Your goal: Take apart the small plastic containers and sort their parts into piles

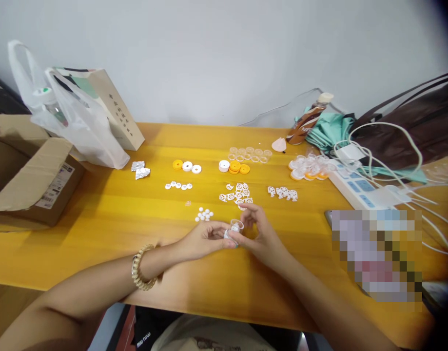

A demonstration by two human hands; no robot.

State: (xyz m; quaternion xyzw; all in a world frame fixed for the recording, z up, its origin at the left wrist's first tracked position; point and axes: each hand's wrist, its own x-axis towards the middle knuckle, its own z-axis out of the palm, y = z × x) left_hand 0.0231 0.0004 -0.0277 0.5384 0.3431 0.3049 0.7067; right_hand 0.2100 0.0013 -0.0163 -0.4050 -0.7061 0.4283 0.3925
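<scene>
Close to the table's front half, my left hand (206, 240) and my right hand (259, 237) meet around a small clear plastic cup with a white part in it (236, 225). The left fingers are closed on its left side. My right thumb presses against its front, while the other right fingers curve behind it, partly raised. Just beyond lie several white wheel-shaped plastic pieces (239, 193). Small white round beads or caps (204, 214) are scattered left of the cup, and a tiny clear ring piece (187, 203) lies near them.
Farther back are orange caps (239, 167), white discs (187, 166), clear cups (249, 154) and a pile of clear-and-orange pieces (307, 167). A cardboard box (59, 185) and plastic bag (85, 131) stand left. A bottle (307, 122), power strip (355, 187) and cables occupy the right.
</scene>
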